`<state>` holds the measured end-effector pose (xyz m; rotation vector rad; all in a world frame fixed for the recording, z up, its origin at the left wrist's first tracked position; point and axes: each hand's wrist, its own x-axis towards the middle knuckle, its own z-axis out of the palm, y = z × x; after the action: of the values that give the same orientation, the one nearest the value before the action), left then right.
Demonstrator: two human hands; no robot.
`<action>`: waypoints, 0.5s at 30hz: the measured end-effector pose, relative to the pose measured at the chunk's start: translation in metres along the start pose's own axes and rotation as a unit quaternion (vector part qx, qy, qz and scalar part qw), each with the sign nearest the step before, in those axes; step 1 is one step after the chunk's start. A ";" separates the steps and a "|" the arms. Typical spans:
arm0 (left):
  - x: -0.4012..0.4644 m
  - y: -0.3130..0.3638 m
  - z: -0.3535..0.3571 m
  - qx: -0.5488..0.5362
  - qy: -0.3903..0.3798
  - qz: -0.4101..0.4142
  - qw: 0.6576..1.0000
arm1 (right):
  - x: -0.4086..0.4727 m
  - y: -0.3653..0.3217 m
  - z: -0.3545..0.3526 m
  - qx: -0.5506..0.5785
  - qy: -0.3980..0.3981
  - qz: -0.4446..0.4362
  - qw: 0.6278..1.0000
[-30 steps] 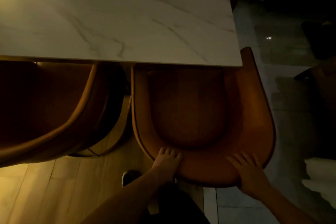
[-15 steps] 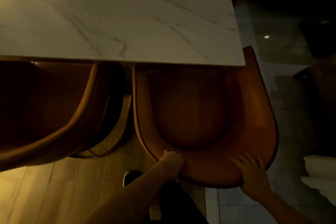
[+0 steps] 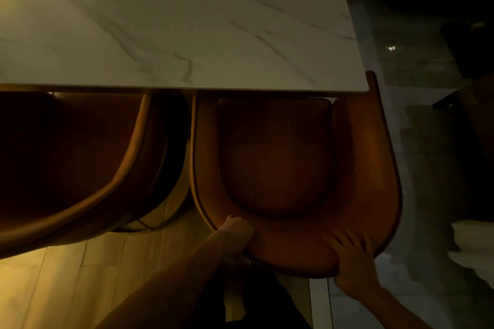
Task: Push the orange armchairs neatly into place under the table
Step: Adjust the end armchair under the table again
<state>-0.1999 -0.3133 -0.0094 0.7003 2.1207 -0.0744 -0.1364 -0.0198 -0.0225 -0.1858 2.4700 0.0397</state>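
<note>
The room is dim, and the front of the orange armchair [image 3: 280, 168] at centre right disappears under the marble table [image 3: 173, 21] that fills the top of the frame. A second orange armchair [image 3: 80, 168] at the left is cut off by the frame edge and mostly in shadow. At bottom centre the left hand [image 3: 236, 232] curls over the near rim of the backrest, gripping it. The right hand [image 3: 350, 259] lies with fingers spread on the same smooth, curved rim, lower right.
</note>
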 end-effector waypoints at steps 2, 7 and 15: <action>-0.004 -0.013 0.010 -0.004 0.006 0.006 1.000 | -0.001 -0.014 0.004 0.005 0.012 0.006 1.000; -0.009 -0.037 0.033 -0.008 0.019 0.007 1.000 | -0.007 -0.045 0.010 0.020 0.016 0.006 1.000; -0.014 -0.055 0.046 -0.058 0.060 -0.007 0.997 | -0.003 -0.040 0.006 -0.002 -0.017 -0.005 1.000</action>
<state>-0.1879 -0.3790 -0.0376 0.6351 2.2240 0.0847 -0.1245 -0.0588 -0.0242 -0.1961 2.4358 0.0423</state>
